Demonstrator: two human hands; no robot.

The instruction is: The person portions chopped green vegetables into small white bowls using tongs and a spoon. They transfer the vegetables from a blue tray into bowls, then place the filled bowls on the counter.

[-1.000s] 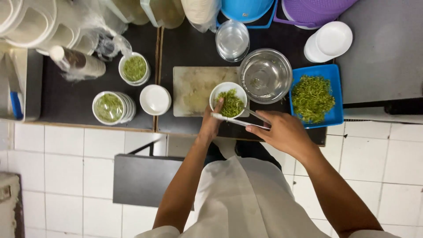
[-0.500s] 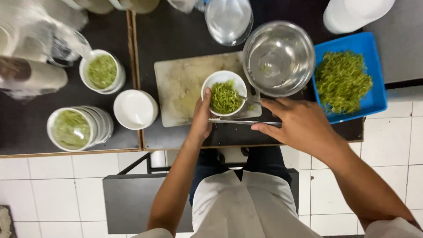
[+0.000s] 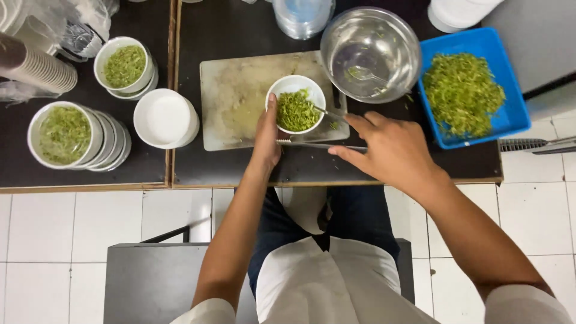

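My left hand [image 3: 266, 135] grips the near side of a small white bowl [image 3: 288, 90] that holds shredded green vegetable. The bowl stands on a pale cutting board [image 3: 231, 102]. My right hand [image 3: 387, 150] holds thin metal tongs [image 3: 324, 129], one arm reaching into the bowl and the other lying along the board's front edge. A steel mixing bowl [image 3: 369, 54] with a spoon in it stands just behind my right hand. To the right sits a blue tray [image 3: 510, 114] heaped with the same green shreds.
On the left, two white bowls [image 3: 123, 63] [image 3: 63, 135] filled with greens top short stacks. An empty white bowl stack [image 3: 165, 117] stands next to them. Paper cups [image 3: 36, 66], a clear container [image 3: 303, 15] and plastic bags line the back. A dark stool [image 3: 156, 282] is below.
The view has drawn closer to the counter. My right hand has come nearer the bowl with the tongs, and my left hand keeps its hold on the bowl.
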